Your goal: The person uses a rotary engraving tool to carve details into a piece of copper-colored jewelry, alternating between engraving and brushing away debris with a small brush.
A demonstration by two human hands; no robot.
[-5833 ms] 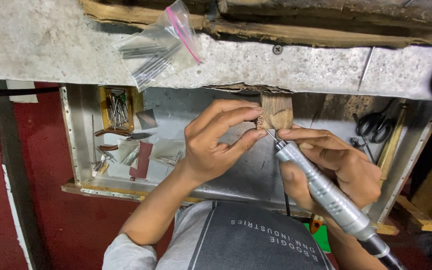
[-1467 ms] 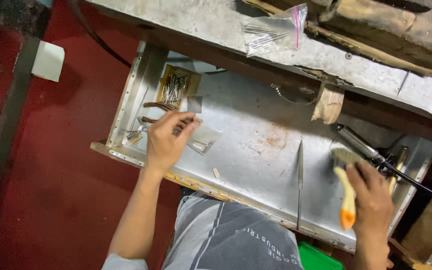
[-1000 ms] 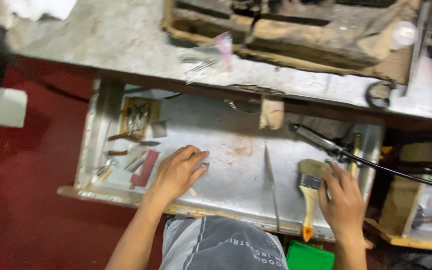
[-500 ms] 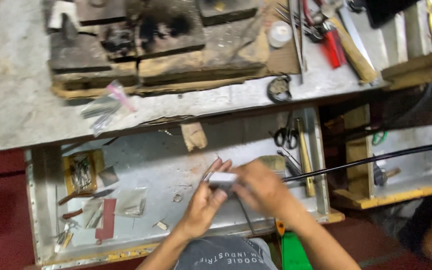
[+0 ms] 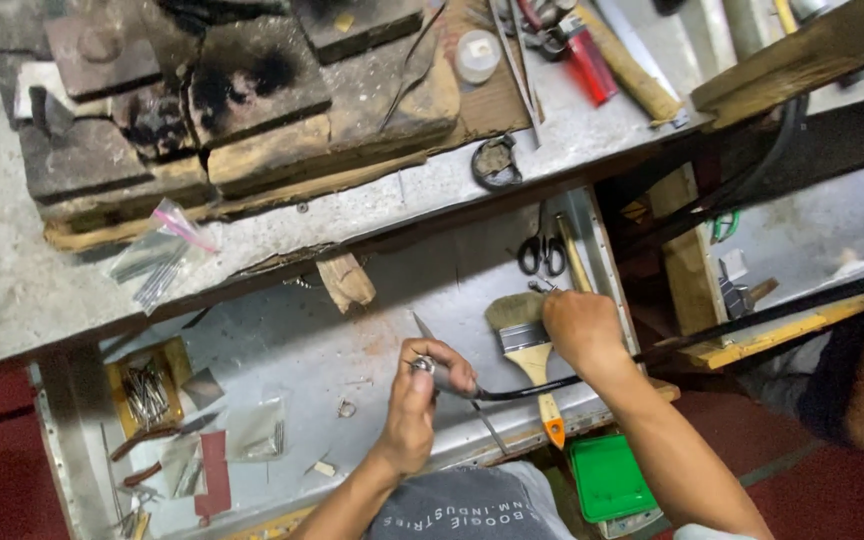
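**2 hands on the rotary handpiece over the metal tray**

The left hand [image 5: 422,395] is clenched around the metal front end of a rotary handpiece [image 5: 430,368], thumb and fingers pinching near its tip, just above the tray floor. The right hand [image 5: 580,330] is closed over the other end, where the black flexible cable [image 5: 752,318] runs off to the right; exactly what its fingers grip is hidden beneath the hand. A flat paintbrush [image 5: 530,352] with an orange-tipped handle lies just beside and partly under the right hand, and a thin metal file [image 5: 457,378] lies slanted beneath the handpiece.

To handle this well, I judge the left hand should keep a firm, steady pinch on the tip while the right supports the body, so the cable does not drag the tool sideways. The tray [image 5: 292,350] keeps any small part from being lost. Scissors [image 5: 542,252] and a small box of burs [image 5: 147,392] sit well apart, out of the way.
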